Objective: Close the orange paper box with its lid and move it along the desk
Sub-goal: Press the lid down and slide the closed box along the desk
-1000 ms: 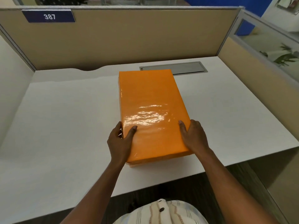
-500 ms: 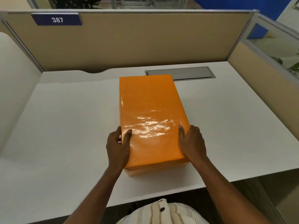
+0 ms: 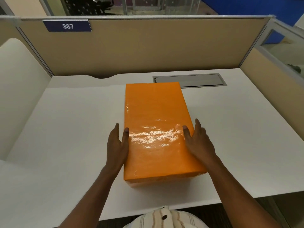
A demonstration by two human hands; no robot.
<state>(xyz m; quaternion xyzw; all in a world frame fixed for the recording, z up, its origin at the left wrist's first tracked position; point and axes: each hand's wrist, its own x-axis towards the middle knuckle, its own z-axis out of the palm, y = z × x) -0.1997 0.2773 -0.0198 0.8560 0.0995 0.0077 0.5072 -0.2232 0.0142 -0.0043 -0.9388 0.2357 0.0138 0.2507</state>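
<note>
The orange paper box (image 3: 156,116) lies lengthwise on the white desk (image 3: 65,129), near the front edge, with its glossy lid seated on top. My left hand (image 3: 117,145) presses flat against the box's left side, thumb on the lid's edge. My right hand (image 3: 199,142) presses the right side the same way, thumb on the lid. The fingers of both hands point forward along the sides. The box's lower body shows only as a thin strip under the lid at the near end.
A grey metal cable flap (image 3: 189,80) is set into the desk just behind the box's far right corner. Tan partitions (image 3: 148,46) wall the back and right. A white panel (image 3: 19,88) bounds the left.
My fingers have straightened along the box's sides and my thumbs have slid toward the lid's edges. The box stays about where it was. The view has tilted up.
</note>
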